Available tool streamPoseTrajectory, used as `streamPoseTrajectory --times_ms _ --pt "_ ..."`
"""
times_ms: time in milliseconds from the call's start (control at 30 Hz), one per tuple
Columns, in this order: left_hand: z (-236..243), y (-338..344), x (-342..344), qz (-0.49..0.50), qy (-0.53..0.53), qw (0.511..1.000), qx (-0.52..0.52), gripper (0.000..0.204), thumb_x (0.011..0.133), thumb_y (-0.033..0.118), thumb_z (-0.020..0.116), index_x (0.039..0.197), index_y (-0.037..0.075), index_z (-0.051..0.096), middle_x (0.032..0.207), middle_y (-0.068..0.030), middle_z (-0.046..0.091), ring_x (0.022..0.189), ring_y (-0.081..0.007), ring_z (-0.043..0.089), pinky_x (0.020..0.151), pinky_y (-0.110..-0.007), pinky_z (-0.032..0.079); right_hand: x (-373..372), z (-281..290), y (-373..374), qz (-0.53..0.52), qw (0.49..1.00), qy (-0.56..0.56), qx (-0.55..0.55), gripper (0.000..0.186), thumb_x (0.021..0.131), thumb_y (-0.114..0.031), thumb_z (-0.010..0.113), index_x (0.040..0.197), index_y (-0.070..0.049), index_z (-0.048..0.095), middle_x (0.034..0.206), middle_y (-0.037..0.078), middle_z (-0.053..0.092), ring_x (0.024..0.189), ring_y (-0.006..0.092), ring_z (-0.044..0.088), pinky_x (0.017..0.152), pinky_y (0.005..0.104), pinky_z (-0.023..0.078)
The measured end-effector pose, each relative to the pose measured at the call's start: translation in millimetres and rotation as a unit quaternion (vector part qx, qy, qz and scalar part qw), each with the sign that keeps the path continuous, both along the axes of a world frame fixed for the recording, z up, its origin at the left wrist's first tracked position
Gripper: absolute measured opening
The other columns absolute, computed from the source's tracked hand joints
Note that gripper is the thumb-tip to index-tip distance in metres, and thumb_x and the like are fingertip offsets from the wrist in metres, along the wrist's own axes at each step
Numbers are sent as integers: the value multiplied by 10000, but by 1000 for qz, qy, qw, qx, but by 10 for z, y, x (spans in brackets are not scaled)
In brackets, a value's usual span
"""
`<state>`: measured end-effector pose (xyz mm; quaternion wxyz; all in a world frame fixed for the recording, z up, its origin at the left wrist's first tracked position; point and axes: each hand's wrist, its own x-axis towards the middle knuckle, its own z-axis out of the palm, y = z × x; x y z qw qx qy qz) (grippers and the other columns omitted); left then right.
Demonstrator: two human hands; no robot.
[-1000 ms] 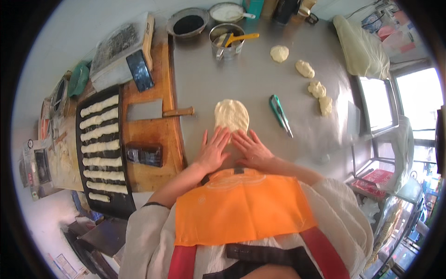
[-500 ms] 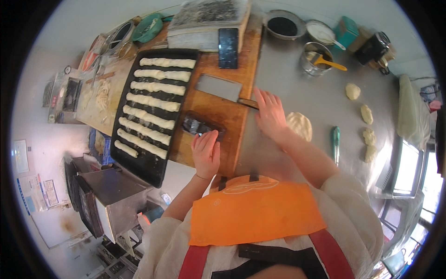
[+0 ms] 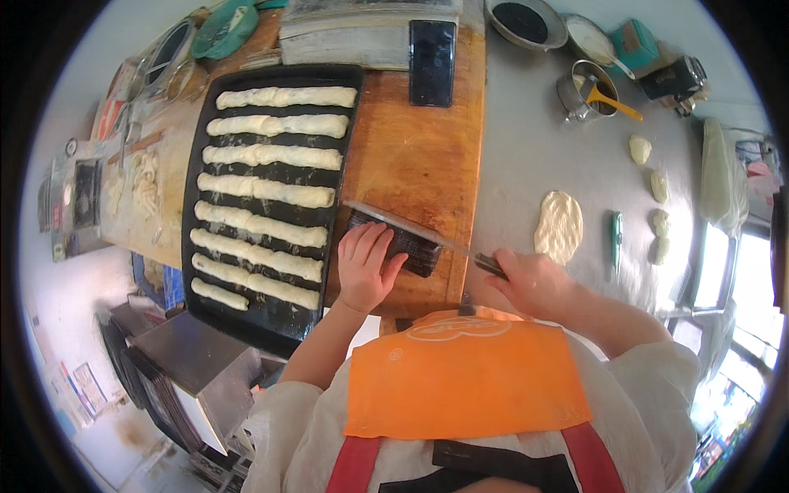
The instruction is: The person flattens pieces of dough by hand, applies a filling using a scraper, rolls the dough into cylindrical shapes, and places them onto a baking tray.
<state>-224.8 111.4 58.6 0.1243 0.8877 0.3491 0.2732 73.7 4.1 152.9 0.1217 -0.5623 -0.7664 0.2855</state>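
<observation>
In my right hand is the handle of a cleaver, its fingers wrapped round it. The blade stands edge-down along the far side of a dark, textured block on the wooden board; whether it has cut in, I cannot tell. My left hand steadies this block, fingers bent over its left end and thumb at the near side. To their left, a black baking tray carries several long, pale dough rolls, the nearest one shorter. A flattened oval of dough lies right of the board.
A dark phone lies on the board's far part, beside a big pale box. On the metal table are a green-handled tool, several dough lumps, a metal pot with a yellow-handled utensil, and bowls farther back.
My right hand has lifted the cleaver off the board and drawn it nearer, bringing the blade to the dark block. My left hand now covers the block's left end. The whole view has shifted.
</observation>
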Motion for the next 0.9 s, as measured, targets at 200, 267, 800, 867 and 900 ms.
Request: streamPoseTrajectory --times_ms 200,267,800,867,900 --pt "-74 64 -16 -13 -19 1000 18 424 818 310 793 1095 21 655 1115 -134 618 1088 -374 557 973 -521 415 -93 91 14 -1 999 2 -43 364 980 -310 647 883 -13 459 658 121 583 574 301 642 486 394 526" --pt "-98 68 -26 -17 -15 1000 15 431 819 320 793 1097 22 653 1123 -133 615 1088 -372 556 973 -522 409 -113 70 38 -4 998 -4 -63 364 979 -308 647 886 -9 460 671 134 590 586 324 645 501 416 531" --pt "-265 13 -89 0 -35 999 -5 470 844 358 793 1148 35 637 1226 -146 574 1188 -408 516 993 -541 395 -100 -36 84 -10 991 -16 -133 375 990 -339 633 893 -12 477 705 176 613 577 362 642 488 443 526" --pt "-261 10 -80 5 -43 999 -6 476 828 356 805 1148 42 645 1233 -134 577 1201 -393 520 1001 -534 395 -97 -66 100 0 994 -8 -106 389 989 -360 632 900 -15 476 696 175 607 586 366 646 487 447 525" --pt "-256 8 -76 5 -40 999 -8 476 827 354 807 1147 41 645 1235 -134 577 1199 -393 522 1002 -532 397 -101 -77 112 -3 998 17 -55 396 988 -370 632 904 -17 475 691 175 604 591 367 648 486 449 525"
